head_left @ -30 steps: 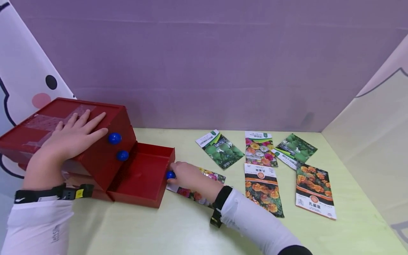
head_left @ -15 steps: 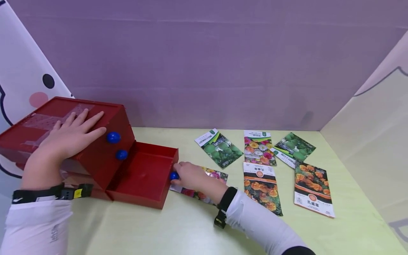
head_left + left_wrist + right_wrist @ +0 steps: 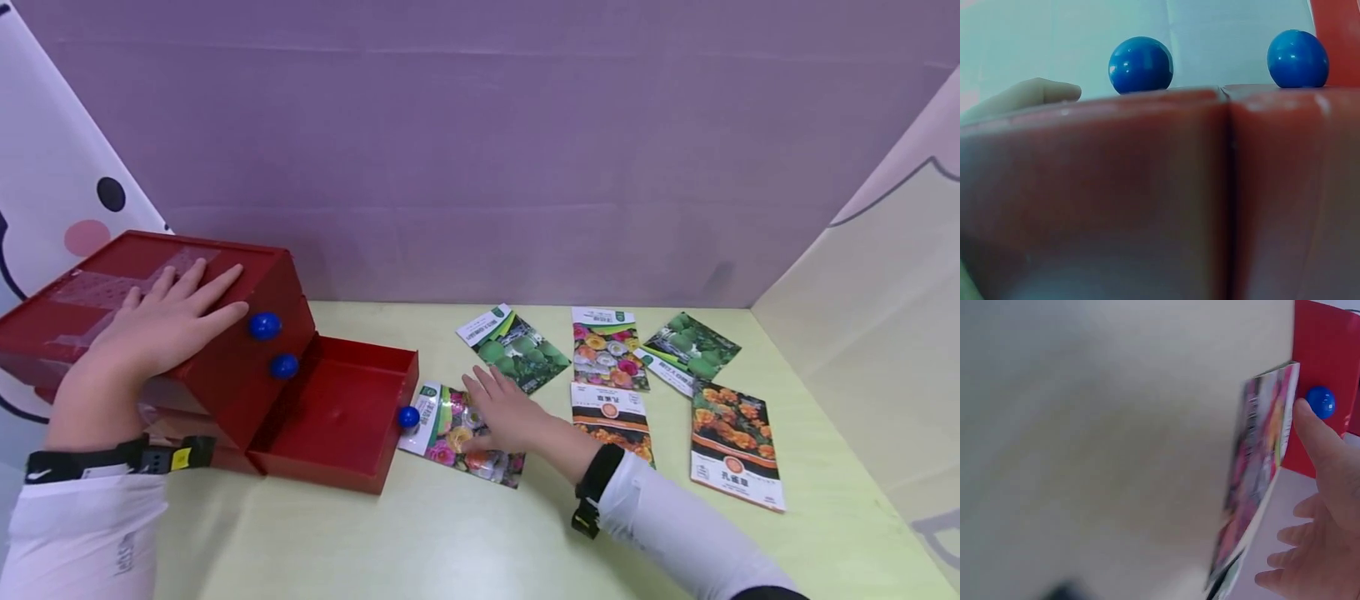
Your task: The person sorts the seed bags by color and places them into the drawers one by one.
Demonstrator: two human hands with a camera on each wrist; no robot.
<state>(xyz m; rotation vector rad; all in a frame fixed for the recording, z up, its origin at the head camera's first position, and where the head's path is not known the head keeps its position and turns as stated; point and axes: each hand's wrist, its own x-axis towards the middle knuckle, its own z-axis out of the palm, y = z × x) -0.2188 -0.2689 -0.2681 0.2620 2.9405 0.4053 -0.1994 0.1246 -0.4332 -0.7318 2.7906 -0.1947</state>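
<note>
Your right hand (image 3: 513,417) spreads above the flower packet (image 3: 452,430)

The packet lies on the worktop (image 3: 337,542), just right of the red drawer (image 3: 333,417), its left end beside the drawer's blue knob (image 3: 408,417). Your right grip is apart, fingers and thumb spread; whether a fingertip touches the packet, I cannot tell. Your left hand (image 3: 161,329) rests on top of the red cabinet (image 3: 240,383), its grip apart too, fingers fanned. The drawer stands out rightward from the cabinet. Far of your right hand lies a green packet (image 3: 528,346); right of that, a second flower packet (image 3: 607,350), with an orange-flower packet (image 3: 615,412) on its near side, partly hidden by your forearm.
</note>
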